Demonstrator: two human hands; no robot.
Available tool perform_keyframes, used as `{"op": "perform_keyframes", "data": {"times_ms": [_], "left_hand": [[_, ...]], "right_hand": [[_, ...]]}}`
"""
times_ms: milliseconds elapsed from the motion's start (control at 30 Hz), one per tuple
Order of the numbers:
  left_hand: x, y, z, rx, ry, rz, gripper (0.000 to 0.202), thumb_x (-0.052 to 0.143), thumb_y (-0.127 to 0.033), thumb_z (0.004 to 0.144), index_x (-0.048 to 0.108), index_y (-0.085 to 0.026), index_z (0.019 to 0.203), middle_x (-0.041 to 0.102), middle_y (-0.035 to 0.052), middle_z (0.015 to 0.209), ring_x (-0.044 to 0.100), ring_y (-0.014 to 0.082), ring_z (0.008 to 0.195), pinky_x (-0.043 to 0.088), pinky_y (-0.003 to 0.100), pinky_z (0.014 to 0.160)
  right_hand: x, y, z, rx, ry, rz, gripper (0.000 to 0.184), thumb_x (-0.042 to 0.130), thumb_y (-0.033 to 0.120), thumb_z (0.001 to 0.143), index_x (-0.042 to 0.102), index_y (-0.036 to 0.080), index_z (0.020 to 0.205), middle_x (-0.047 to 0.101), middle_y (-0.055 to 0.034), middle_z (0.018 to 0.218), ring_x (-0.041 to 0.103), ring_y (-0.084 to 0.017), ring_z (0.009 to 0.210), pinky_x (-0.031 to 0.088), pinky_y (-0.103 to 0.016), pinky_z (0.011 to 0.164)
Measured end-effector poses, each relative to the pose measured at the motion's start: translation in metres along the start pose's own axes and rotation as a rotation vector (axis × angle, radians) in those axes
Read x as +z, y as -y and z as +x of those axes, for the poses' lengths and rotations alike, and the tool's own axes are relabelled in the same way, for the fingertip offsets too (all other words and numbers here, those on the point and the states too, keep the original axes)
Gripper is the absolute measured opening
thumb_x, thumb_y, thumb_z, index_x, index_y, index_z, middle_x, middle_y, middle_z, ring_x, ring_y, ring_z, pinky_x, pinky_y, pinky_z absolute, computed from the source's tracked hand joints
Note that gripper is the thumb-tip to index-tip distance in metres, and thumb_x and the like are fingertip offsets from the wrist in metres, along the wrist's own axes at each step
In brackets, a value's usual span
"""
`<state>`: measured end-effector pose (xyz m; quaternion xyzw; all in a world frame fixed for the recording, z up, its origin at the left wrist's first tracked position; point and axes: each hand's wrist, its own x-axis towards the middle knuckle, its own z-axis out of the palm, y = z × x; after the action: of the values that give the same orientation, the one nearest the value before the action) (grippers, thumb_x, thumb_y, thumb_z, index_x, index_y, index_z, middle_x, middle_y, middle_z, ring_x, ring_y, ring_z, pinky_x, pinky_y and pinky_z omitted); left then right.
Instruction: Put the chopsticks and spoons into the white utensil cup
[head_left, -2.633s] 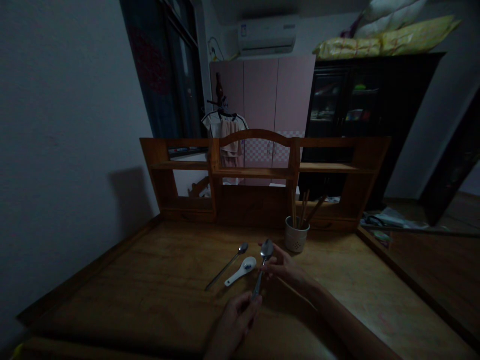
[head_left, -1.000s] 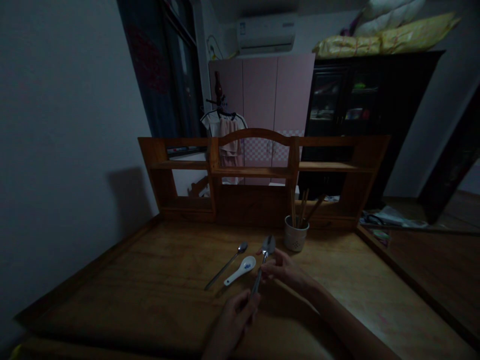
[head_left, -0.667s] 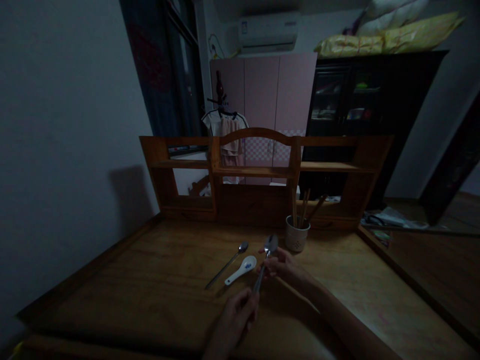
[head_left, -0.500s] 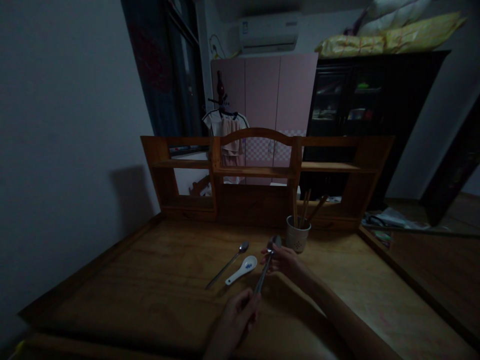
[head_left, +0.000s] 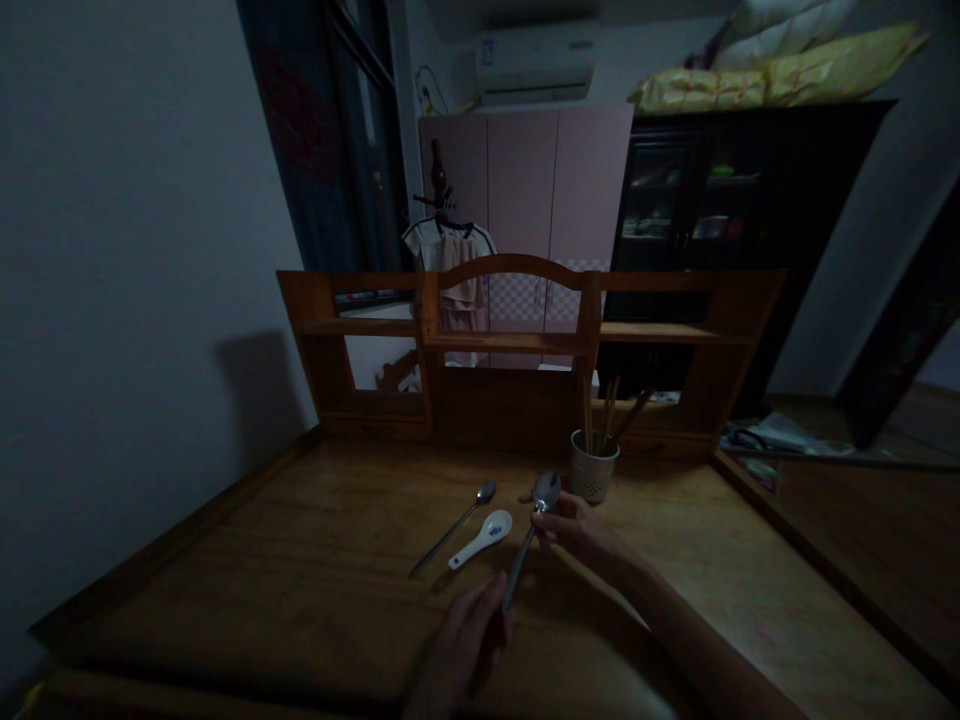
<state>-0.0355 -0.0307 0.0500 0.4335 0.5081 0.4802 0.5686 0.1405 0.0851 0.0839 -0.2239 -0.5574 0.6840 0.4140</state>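
A long-handled metal spoon point(head_left: 546, 490) slants above the wooden desk, bowl end away from me. My right hand point(head_left: 576, 525) pinches its neck just below the bowl. Around the handle's lower end my left hand point(head_left: 474, 625) is closed. A second edge shows by the bowl; I cannot tell whether another spoon lies behind it. To the left, a white ceramic soup spoon point(head_left: 481, 540) with a blue pattern lies on the desk. Beside that rests another metal spoon point(head_left: 454, 530), its bowl pointing away.
Just beyond my right hand stands a light cup point(head_left: 593, 472) with several wooden chopsticks. A wooden shelf unit point(head_left: 510, 345) runs along the back of the desk point(head_left: 300, 560). A wall point(head_left: 150, 300) borders the left side.
The spoon has turned slightly, so its bowl's face shows more. My left hand has shifted a little left and my right fingers have changed their grip near the neck.
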Motion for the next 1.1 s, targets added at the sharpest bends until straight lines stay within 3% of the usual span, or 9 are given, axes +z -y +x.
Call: {"op": "perform_keyframes", "data": {"times_ms": [200,467,733,833,933,1100], "left_hand": [[0.0,0.0,0.003,0.055,0.053,0.02,0.05,0.052,-0.064,0.078,0.055,-0.016,0.068,0.052,-0.0021,0.061,0.044,0.0079,0.048,0.031,0.02,0.048],[0.001,-0.001,0.003,0.09,0.047,0.035,0.054,0.042,-0.064,0.084,0.06,-0.015,0.07,0.049,-0.0025,0.053,0.044,0.0088,0.046,0.031,0.02,0.049],[0.001,-0.002,0.003,0.116,0.094,0.04,0.042,0.05,-0.057,0.084,0.052,-0.017,0.072,0.048,-0.0051,0.057,0.041,0.0074,0.046,0.028,0.018,0.045],[0.0,0.0,0.005,0.139,0.072,0.045,0.042,0.05,-0.056,0.084,0.051,-0.017,0.07,0.049,-0.0045,0.059,0.043,0.0074,0.048,0.031,0.019,0.048],[0.0,0.005,0.007,0.048,-0.005,0.077,0.046,0.052,-0.062,0.079,0.05,-0.018,0.066,0.044,-0.005,0.056,0.037,0.0077,0.046,0.027,0.02,0.046],[-0.001,0.011,0.006,0.077,-0.071,0.236,0.055,0.057,-0.067,0.071,0.044,-0.018,0.05,0.037,-0.0036,0.052,0.039,0.011,0.053,0.031,0.022,0.052]], "right_hand": [[-0.002,-0.001,0.0,0.003,-0.009,0.028,0.032,0.076,0.024,0.075,0.067,0.016,0.104,0.054,0.0003,0.077,0.049,-0.009,0.063,0.04,-0.022,0.058],[0.002,0.004,0.0,0.004,-0.045,0.097,0.038,0.08,0.026,0.07,0.065,0.018,0.104,0.056,0.0013,0.078,0.051,-0.009,0.063,0.043,-0.022,0.06],[0.003,0.002,0.004,-0.072,-0.162,0.077,0.031,0.081,0.034,0.067,0.064,0.019,0.089,0.057,0.0006,0.08,0.052,-0.01,0.063,0.044,-0.023,0.057],[-0.003,0.008,0.01,-0.139,-0.21,0.045,0.028,0.079,0.036,0.07,0.065,0.017,0.084,0.055,0.0011,0.071,0.048,-0.008,0.055,0.04,-0.02,0.048],[-0.011,0.047,0.019,-0.283,-0.289,0.024,0.028,0.074,0.037,0.076,0.065,0.019,0.095,0.054,0.0027,0.069,0.047,-0.007,0.052,0.038,-0.017,0.046],[-0.033,0.166,0.029,-0.723,-0.327,-0.316,0.019,0.063,0.035,0.086,0.058,0.023,0.1,0.061,-0.0007,0.087,0.06,-0.012,0.071,0.051,-0.024,0.064]]}}
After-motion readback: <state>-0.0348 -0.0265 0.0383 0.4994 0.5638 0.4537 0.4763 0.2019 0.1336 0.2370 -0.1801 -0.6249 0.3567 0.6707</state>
